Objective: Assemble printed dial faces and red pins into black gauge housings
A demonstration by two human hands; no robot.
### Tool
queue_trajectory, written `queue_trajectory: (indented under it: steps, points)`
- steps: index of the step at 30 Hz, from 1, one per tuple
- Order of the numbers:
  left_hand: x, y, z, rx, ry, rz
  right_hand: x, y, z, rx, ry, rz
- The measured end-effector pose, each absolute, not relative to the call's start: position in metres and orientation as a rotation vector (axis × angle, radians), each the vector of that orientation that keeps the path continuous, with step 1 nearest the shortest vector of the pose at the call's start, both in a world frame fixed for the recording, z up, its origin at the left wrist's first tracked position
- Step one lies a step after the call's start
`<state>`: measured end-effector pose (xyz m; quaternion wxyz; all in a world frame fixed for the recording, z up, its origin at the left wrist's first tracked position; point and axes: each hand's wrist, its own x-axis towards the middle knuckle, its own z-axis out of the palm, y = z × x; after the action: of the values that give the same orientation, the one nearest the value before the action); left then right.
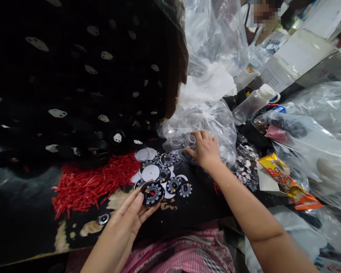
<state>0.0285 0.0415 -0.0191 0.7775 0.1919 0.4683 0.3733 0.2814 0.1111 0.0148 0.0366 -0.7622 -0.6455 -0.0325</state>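
Note:
My left hand holds a round black gauge housing with a dial face and a red pointer in it, pinched between thumb and fingers. My right hand reaches into a clear plastic bag of transparent round lenses, its fingers curled on the clear pieces. Between the hands several printed dial discs, some face up and some white side up, lie on the black table. A heap of red pointers is spread to the left of them.
A large pile of black housings fills the left and back. A clear bottle with a white cap, an orange snack wrapper, more plastic bags and a carton crowd the right. Another person sits at the far top right.

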Motion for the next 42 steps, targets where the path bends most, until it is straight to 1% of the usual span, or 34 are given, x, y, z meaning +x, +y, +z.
queue_trajectory:
  steps: [5,9,14,16,18,20,25,27,31,33,36,39,42]
  points:
    - [0.025,0.040,-0.016,0.387,1.032,0.793,0.276,0.111,0.012,-2.253,-1.992,-0.146]
    - [0.023,0.041,-0.015,0.331,0.943,0.826,0.279,0.100,0.017,-2.106,-2.015,-0.126]
    - [0.027,0.046,-0.006,0.151,0.886,0.778,0.262,0.093,0.026,-1.789,-1.760,-0.035]
    - [0.030,0.049,-0.002,0.103,0.890,0.768,0.240,0.087,0.029,-1.667,-1.824,0.055]
    - [0.031,0.051,0.001,0.078,0.896,0.783,0.213,0.076,0.029,-1.511,-2.000,0.138]
    - [0.029,0.051,0.001,0.081,0.901,0.833,0.190,0.062,0.027,-1.420,-2.152,0.158]
    - [0.025,0.050,-0.002,0.265,0.932,0.959,0.174,0.037,0.028,-1.453,-2.318,0.194]
    - [0.025,0.049,-0.004,0.374,0.992,0.960,0.176,0.037,0.032,-1.459,-2.225,0.270]
    - [0.025,0.044,-0.009,0.652,1.035,0.944,0.174,0.052,0.039,-1.630,-1.873,0.519]
    - [0.025,0.040,-0.009,0.785,1.051,0.932,0.169,0.060,0.039,-1.698,-1.833,0.603]
    - [0.029,0.037,-0.004,0.889,1.094,0.918,0.160,0.066,0.034,-1.717,-1.887,0.530]
    - [0.031,0.039,0.001,0.946,1.157,0.940,0.152,0.066,0.029,-1.627,-1.880,0.440]
    - [0.008,0.033,-0.003,0.956,1.235,0.898,0.150,0.065,0.028,-1.536,-1.891,0.547]
